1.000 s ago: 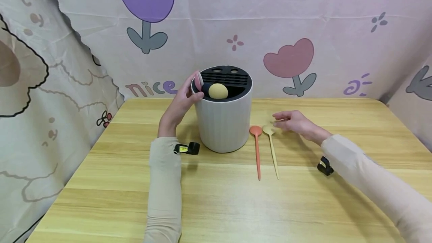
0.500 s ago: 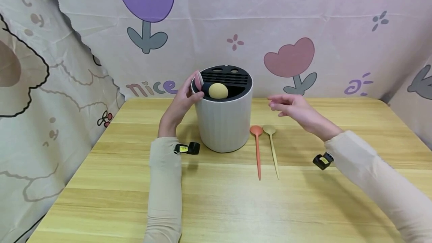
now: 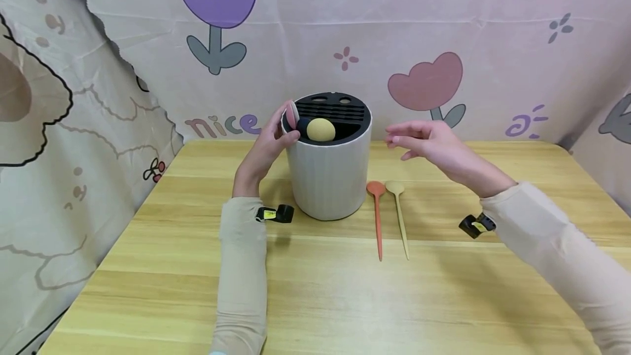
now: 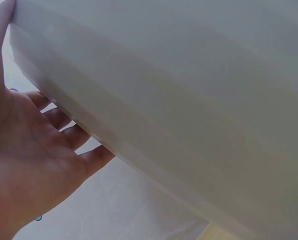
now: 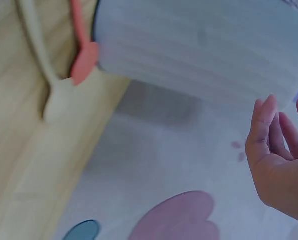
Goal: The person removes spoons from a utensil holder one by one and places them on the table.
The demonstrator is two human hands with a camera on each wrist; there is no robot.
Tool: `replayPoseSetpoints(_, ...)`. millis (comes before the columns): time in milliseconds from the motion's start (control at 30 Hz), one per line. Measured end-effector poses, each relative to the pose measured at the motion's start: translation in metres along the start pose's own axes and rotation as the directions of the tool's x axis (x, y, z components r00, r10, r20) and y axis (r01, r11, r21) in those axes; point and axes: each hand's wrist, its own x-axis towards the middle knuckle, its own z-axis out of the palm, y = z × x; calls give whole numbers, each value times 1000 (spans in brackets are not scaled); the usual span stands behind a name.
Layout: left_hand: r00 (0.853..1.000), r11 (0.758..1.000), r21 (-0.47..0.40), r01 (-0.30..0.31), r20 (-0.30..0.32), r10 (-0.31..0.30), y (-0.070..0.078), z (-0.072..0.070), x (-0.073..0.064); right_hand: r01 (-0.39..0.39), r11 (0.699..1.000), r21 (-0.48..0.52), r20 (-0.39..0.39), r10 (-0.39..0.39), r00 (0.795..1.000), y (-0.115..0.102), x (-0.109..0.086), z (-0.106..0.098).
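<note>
A white ribbed cylindrical holder (image 3: 329, 179) with a black slotted top stands upright on the table. My left hand (image 3: 263, 147) grips its upper left side, thumb near the rim; the left wrist view shows the fingers (image 4: 71, 122) against the wall. A pale yellow rounded head (image 3: 321, 130) sticks out of the black opening, beside a dark navy piece. Next to my left fingers is a pink and white rounded piece (image 3: 293, 115). My right hand (image 3: 436, 144), loosely bent and holding nothing, hovers right of the holder. Below it lie an orange-red spoon (image 3: 377, 218) and a pale yellow spoon (image 3: 400, 218).
The wooden table (image 3: 335, 300) extends toward the front and both sides. A patterned cloth (image 3: 315, 4) hangs behind its back edge, with another cloth (image 3: 93, 190) along the left side.
My right hand has risen from beside the pale yellow spoon's head and moved slightly left toward the holder. My left hand keeps its place on the holder; both spoons lie still.
</note>
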Motion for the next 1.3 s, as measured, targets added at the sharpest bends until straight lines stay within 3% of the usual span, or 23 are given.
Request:
replayPoseSetpoints(233,1000,1000,3,-12,-3,12,2,0,1,82,997,-4,-60,-82,995,-26,-2,7)
replayPoseSetpoints(533,1000,1000,12,-11,-1,11,1,1,2,146,989,16,-56,-145,988,-48,0,14)
replayPoseSetpoints(833,1000,1000,8,-6,4,6,1,1,2,152,988,26,13,-153,988,-55,7,27)
replayPoseSetpoints(1300,1000,1000,-16,-12,12,12,-2,1,0,100,994,53,40,-102,994,-61,21,48)
